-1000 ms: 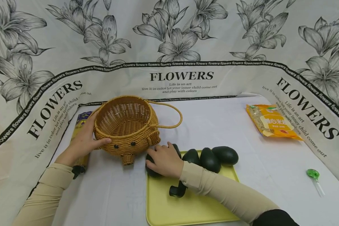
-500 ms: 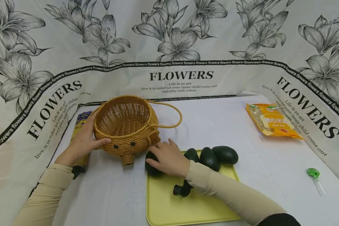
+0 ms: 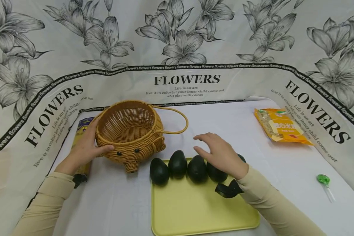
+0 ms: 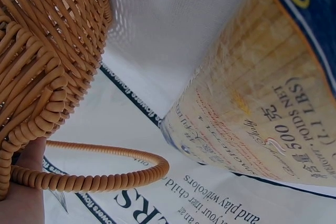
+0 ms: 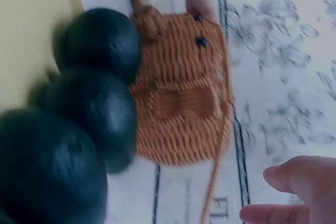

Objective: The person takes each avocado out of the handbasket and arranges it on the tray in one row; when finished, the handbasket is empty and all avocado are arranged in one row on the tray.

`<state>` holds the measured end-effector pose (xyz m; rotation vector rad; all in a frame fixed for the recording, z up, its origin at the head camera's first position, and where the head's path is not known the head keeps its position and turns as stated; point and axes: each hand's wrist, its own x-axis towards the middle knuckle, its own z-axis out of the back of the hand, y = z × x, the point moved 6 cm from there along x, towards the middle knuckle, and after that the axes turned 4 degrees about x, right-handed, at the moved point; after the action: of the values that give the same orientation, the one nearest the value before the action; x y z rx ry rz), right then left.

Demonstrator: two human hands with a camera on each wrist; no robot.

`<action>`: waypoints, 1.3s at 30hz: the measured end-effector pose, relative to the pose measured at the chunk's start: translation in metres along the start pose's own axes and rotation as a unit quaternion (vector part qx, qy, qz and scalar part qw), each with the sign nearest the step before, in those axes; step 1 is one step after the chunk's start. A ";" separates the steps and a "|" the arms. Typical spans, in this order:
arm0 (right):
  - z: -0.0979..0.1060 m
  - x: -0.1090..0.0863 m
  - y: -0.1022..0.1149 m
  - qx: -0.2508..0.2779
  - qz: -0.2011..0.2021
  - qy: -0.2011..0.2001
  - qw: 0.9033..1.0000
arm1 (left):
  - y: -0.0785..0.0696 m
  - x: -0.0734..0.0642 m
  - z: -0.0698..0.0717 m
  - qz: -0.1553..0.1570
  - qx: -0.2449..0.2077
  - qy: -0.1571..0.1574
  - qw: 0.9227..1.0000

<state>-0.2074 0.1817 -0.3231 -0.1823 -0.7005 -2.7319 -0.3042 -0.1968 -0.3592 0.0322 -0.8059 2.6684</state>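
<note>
A wicker basket (image 3: 141, 139) with an animal face stands tilted at the left, its opening showing. My left hand (image 3: 84, 147) grips its left side, thumb across the front and fingers hidden behind; the left wrist view shows fingers by the basket's looped handle (image 4: 100, 182). Several dark green avocados (image 3: 178, 164) lie in a row along the back edge of a yellow tray (image 3: 191, 209). Over the right part of that row hovers my right hand (image 3: 222, 154), fingers and thumb spread apart with nothing held. It partly covers the avocados there.
A spaghetti packet (image 4: 247, 119) lies close left of the basket, partly behind my left hand. At the back right is an orange bag of grain (image 3: 283, 126); a green lollipop (image 3: 324, 179) is nearer on the right. A flower-printed cloth (image 3: 186, 49) hangs behind.
My right hand has left the leftmost avocado and moved right, above the others. The avocados now show in an even row. The left hand and basket keep their place.
</note>
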 end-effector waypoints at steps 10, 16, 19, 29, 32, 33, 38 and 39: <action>0.043 -0.051 -0.075 0.028 -0.092 -0.034 0.995 | -0.001 -0.003 0.000 0.000 -0.003 0.002 1.000; 0.028 -0.079 -0.103 0.025 -0.115 0.008 0.993 | 0.000 -0.005 0.002 -0.001 -0.005 0.001 1.000; 0.016 -0.087 -0.107 0.028 -0.111 0.021 0.993 | 0.001 -0.006 0.003 0.000 -0.009 0.001 1.000; -0.004 -0.110 -0.103 0.036 -0.105 -0.007 0.994 | 0.002 -0.006 0.000 0.008 -0.002 0.005 1.000; -0.005 -0.115 -0.101 0.027 -0.096 -0.038 0.994 | 0.001 -0.006 0.001 0.008 -0.003 0.005 1.000; -0.005 -0.116 -0.100 0.023 -0.091 -0.049 0.994 | 0.001 -0.006 0.001 0.008 -0.004 0.005 1.000; -0.005 -0.120 -0.097 0.007 -0.071 -0.090 0.993 | -0.001 -0.004 0.001 0.006 -0.007 0.010 1.000; -0.005 -0.121 -0.097 0.006 -0.069 -0.092 0.993 | -0.001 -0.004 0.001 0.005 -0.007 0.011 1.000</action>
<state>-0.1261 0.2918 -0.3951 -0.4007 -0.8077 -2.8673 -0.3004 -0.1972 -0.3584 -0.0050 -0.8210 2.6682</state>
